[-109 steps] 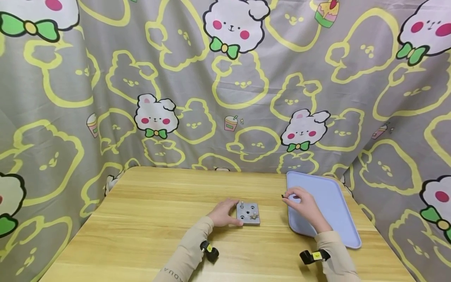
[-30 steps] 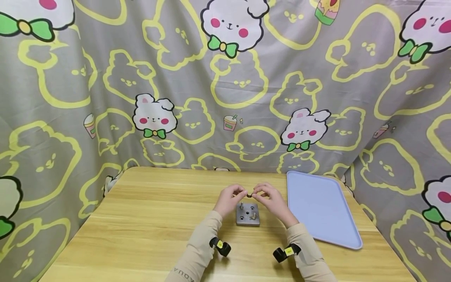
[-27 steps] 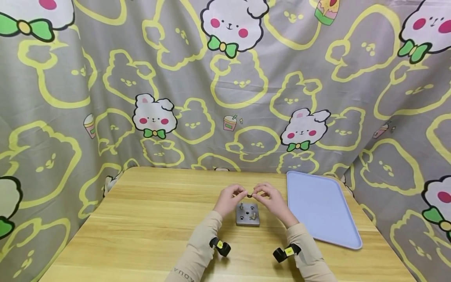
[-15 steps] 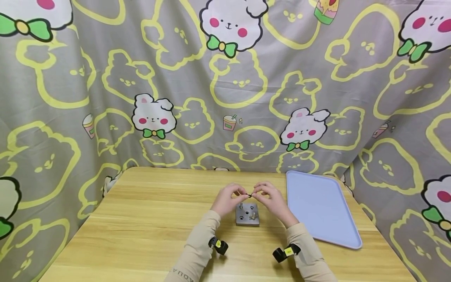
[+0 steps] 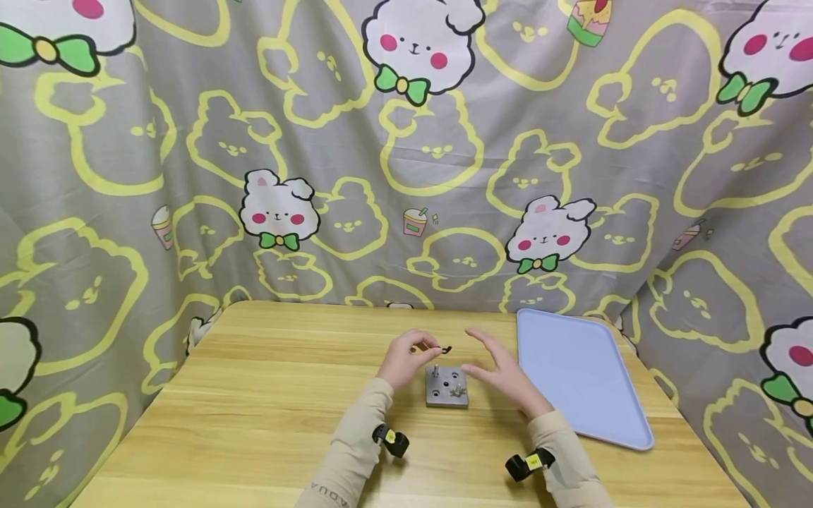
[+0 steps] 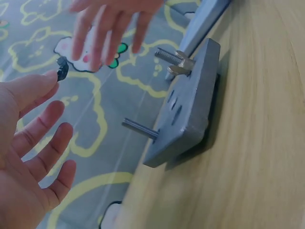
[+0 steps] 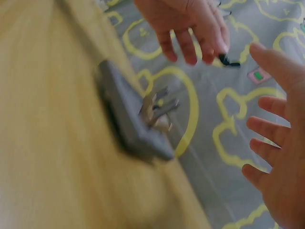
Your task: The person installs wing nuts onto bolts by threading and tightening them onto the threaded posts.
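Between thumb and index finger my left hand (image 5: pixel 406 360) pinches a small black bent piece (image 5: pixel 447 349), its other fingers loosely spread in the left wrist view. That piece (image 7: pixel 228 61) shows a thicker body and a thin tab; its exact kind is unclear. Just to the right, my right hand (image 5: pixel 508 374) is spread with nothing in it, apart from the piece. Below the hands lies a square grey metal plate (image 5: pixel 447 399) with several holes. Two threaded studs stand up from it: a bare stud (image 6: pixel 140 129), and one carrying a brass-coloured wing nut (image 6: pixel 182 67).
A light blue tray (image 5: pixel 578 374) lies on the right side of the wooden table (image 5: pixel 267 395). Behind the table hangs a grey curtain (image 5: pixel 356 155) with cartoon figures. A black wrist camera (image 5: pixel 395 442) sits on the left sleeve, another wrist camera (image 5: pixel 524 466) on the right.
The right hand first brought the black piece from beside the tray, and both hands pinched it above the plate. Now the right hand has let go and drawn back right; the left holds it.
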A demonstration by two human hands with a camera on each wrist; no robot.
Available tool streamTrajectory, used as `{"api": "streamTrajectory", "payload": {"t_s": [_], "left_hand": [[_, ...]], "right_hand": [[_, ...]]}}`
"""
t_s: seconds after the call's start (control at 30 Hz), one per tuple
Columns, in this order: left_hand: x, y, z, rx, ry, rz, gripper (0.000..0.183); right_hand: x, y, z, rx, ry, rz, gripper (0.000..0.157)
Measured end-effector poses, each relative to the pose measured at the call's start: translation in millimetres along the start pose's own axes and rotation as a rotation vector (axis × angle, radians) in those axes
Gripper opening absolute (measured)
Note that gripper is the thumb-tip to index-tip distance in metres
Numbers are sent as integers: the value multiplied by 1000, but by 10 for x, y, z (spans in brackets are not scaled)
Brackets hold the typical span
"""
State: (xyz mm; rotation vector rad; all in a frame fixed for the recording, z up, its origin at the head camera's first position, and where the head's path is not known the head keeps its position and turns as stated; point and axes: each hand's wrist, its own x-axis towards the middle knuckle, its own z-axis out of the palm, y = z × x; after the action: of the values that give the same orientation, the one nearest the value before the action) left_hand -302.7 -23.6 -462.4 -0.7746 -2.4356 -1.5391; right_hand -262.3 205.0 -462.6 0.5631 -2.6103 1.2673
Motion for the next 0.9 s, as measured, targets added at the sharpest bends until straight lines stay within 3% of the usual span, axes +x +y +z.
{"api": "streamTrajectory", "payload": {"t_s": [0.2, 0.37, 0.6, 0.9], "left_hand": [[-20, -47, -13, -33, 20, -41, 11], [-27, -97, 11, -21, 10, -62, 12], [-20, -213, 20, -5, 5, -66, 11], [-33, -248, 2, 14, -57, -96, 11]], "right_hand": [[-108, 240, 89, -47, -180, 67, 96], [-155, 381, 155, -109, -276, 74, 104], [-157, 461, 220, -155, -289, 67, 101], [-178, 421, 246, -159, -283, 55, 96]]}}
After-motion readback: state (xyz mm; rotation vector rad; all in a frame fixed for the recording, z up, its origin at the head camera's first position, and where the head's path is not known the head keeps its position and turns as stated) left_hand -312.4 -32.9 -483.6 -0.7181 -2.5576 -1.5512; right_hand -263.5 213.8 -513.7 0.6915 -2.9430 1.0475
